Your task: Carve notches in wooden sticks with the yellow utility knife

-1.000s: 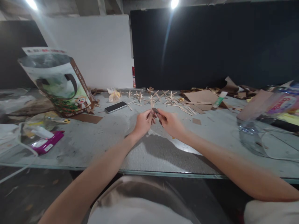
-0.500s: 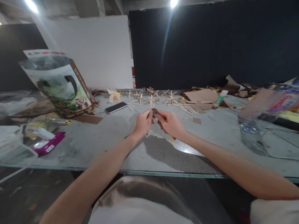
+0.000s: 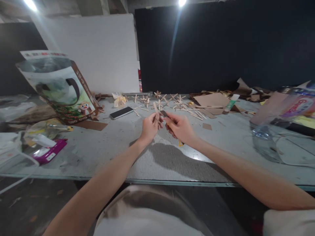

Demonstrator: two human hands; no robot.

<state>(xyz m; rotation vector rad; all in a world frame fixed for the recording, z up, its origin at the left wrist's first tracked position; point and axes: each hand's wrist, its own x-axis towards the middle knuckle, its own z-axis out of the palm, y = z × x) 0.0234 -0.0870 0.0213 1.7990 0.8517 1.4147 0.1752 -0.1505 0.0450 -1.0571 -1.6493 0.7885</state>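
Observation:
My left hand (image 3: 149,127) is closed on a small flat wooden stick (image 3: 155,107), whose tip points up and away from me. In my right hand (image 3: 181,128) is a box cutter (image 3: 180,143), its yellow end showing below the palm. The cutter's dark blade (image 3: 163,113) sticks out past the right fingertips, close beside the stick and slightly apart from it. Both hands meet above the middle of the grey table (image 3: 118,150). Beyond them lie several crossed wooden-stick pieces (image 3: 173,97) and loose sticks.
A phone (image 3: 121,112) lies left of the sticks, near a large printed bag (image 3: 61,88). A purple object (image 3: 52,152) sits at left. On the right are cardboard sheets (image 3: 211,100), a glue stick (image 3: 231,103), a plastic bottle (image 3: 268,131) and a white cable (image 3: 278,147).
The blade and the stick have come slightly apart. More of the stick shows above my left fingers, and its tip has shifted left.

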